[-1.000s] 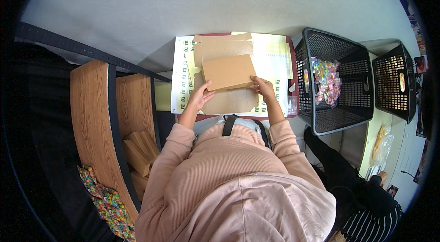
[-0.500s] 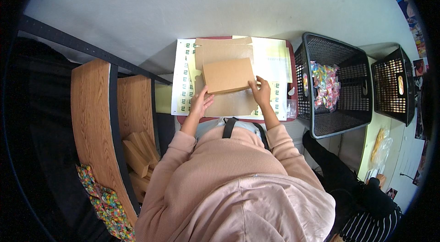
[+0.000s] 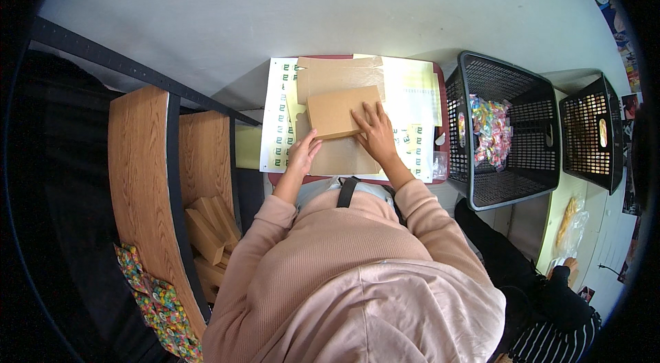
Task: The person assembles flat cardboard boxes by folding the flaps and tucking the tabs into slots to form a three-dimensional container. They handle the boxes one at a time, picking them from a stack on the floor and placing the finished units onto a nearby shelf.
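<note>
A closed brown cardboard box (image 3: pixel 333 110) rests on flat, unfolded cardboard (image 3: pixel 340 80) on the table in front of me. My left hand (image 3: pixel 302 153) holds the box at its near left corner, thumb along the edge. Across the right part of the box's top lies my right hand (image 3: pixel 377 135), open, with its fingers spread flat on the lid. Under the cardboard are sheets of white and yellow paper with dark printed marks (image 3: pixel 277 119), over a dark red board (image 3: pixel 443 91).
A black mesh basket (image 3: pixel 474 188) holding colourful wrapped sweets (image 3: pixel 491 130) stands to the right, beside a second black basket (image 3: pixel 591 129). To the left are wood-grain shelves (image 3: pixel 141 177), folded brown cartons (image 3: pixel 206 229) and bright candy bags (image 3: pixel 161 304). Another person in black (image 3: pixel 495 246) is at lower right.
My right hand has moved from the box's near right corner onto its top, fingers now spread. My left hand stays at the near left corner.
</note>
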A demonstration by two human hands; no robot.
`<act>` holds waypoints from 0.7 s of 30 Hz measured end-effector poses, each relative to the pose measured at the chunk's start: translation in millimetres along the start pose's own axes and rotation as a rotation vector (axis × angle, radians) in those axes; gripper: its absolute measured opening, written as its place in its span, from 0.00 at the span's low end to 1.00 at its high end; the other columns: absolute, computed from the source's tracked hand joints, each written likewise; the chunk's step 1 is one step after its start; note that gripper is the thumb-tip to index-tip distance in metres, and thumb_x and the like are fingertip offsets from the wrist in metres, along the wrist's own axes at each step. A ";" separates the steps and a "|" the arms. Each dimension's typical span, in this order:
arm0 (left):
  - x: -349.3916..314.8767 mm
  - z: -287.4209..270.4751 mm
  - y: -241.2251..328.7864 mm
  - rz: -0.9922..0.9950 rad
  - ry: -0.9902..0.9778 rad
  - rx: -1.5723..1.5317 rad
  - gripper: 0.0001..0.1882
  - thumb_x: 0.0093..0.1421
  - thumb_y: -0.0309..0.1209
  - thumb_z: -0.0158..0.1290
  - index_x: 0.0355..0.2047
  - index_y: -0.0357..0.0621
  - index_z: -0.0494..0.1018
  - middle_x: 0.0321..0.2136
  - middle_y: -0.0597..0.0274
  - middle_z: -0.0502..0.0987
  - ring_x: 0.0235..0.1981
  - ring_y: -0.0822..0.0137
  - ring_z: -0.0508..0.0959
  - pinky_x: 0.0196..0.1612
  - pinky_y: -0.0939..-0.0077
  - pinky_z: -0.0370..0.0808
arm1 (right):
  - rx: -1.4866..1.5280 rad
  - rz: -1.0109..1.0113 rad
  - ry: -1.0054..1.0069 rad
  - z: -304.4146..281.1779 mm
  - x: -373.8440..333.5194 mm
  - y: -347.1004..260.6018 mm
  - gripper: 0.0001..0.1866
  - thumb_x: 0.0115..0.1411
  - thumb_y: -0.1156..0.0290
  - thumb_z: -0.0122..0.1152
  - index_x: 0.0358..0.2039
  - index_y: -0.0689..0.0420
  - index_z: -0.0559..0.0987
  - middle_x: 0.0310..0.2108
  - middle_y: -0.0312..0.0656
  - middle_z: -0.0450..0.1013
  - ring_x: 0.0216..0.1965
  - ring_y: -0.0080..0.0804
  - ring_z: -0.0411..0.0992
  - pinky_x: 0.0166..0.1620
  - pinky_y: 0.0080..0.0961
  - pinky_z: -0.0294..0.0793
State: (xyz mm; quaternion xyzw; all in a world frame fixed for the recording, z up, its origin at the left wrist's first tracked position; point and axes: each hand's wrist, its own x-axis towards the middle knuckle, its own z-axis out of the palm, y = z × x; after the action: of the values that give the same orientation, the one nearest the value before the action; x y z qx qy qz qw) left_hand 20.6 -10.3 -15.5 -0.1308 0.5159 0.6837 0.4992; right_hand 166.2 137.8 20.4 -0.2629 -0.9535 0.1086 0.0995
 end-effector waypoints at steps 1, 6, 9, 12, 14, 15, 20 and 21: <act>-0.3 0.3 0.3 0.004 0.004 0.000 0.19 0.48 0.33 0.57 0.37 0.36 0.67 0.34 0.60 0.70 0.38 0.67 0.71 0.45 0.76 0.69 | 0.001 -0.012 -0.012 0.0 -1.2 1.2 0.36 0.39 0.68 0.63 0.53 0.41 0.62 0.57 0.45 0.49 0.57 0.51 0.48 0.54 0.43 0.55; -0.8 0.2 -1.8 0.035 0.003 0.043 0.19 0.49 0.33 0.56 0.39 0.36 0.66 0.36 0.58 0.68 0.39 0.66 0.71 0.46 0.74 0.69 | -0.059 -0.054 -0.056 5.4 -9.5 3.0 0.38 0.42 0.65 0.60 0.56 0.41 0.56 0.57 0.45 0.48 0.58 0.49 0.45 0.56 0.44 0.49; 1.1 -1.6 -2.7 0.033 0.000 0.029 0.20 0.50 0.33 0.55 0.40 0.34 0.64 0.38 0.56 0.67 0.39 0.66 0.70 0.47 0.74 0.69 | -0.163 -0.050 -0.082 9.2 -9.8 1.6 0.40 0.43 0.64 0.58 0.57 0.41 0.52 0.58 0.45 0.47 0.59 0.46 0.43 0.58 0.47 0.42; 3.3 -12.3 -6.2 0.064 -0.048 -0.070 0.20 0.50 0.31 0.54 0.40 0.33 0.63 0.40 0.55 0.66 0.40 0.65 0.70 0.46 0.74 0.70 | -0.119 -0.075 -0.115 0.3 -3.5 -2.6 0.40 0.45 0.65 0.57 0.58 0.39 0.50 0.59 0.43 0.45 0.60 0.40 0.43 0.59 0.47 0.39; 9.8 -29.1 -14.9 0.100 -0.132 -0.153 0.17 0.50 0.29 0.53 0.38 0.33 0.63 0.40 0.54 0.66 0.41 0.64 0.70 0.44 0.75 0.71 | -0.133 -0.217 -0.131 -5.4 6.4 -10.2 0.39 0.46 0.64 0.55 0.58 0.39 0.49 0.59 0.42 0.44 0.60 0.37 0.43 0.59 0.47 0.40; 9.0 -27.3 -16.7 0.177 -0.113 0.025 0.16 0.50 0.28 0.54 0.37 0.33 0.64 0.39 0.54 0.68 0.40 0.66 0.71 0.43 0.76 0.71 | -0.141 -0.281 -0.139 -5.2 11.3 -13.2 0.39 0.47 0.63 0.54 0.58 0.38 0.49 0.59 0.42 0.44 0.60 0.35 0.43 0.59 0.47 0.40; 17.6 -24.7 -25.4 0.480 -0.005 0.480 0.10 0.48 0.22 0.54 0.32 0.33 0.68 0.31 0.56 0.73 0.34 0.71 0.73 0.37 0.80 0.71 | -0.108 -0.480 -0.042 18.1 29.7 -29.7 0.39 0.45 0.63 0.56 0.58 0.39 0.50 0.59 0.41 0.45 0.60 0.37 0.46 0.58 0.44 0.44; 19.1 -24.0 -25.3 0.488 0.000 0.472 0.10 0.48 0.21 0.54 0.31 0.33 0.68 0.31 0.57 0.73 0.33 0.71 0.73 0.37 0.80 0.70 | -0.113 -0.491 -0.035 20.8 31.3 -31.1 0.39 0.45 0.63 0.56 0.58 0.40 0.51 0.59 0.41 0.45 0.60 0.37 0.46 0.58 0.43 0.45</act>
State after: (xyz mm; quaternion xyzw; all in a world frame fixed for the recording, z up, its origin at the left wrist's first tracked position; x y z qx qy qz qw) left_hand 24.3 -20.7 -53.7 0.1158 0.6760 0.6447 0.3375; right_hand 119.8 124.9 12.7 -0.0263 -0.9949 0.0323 0.0914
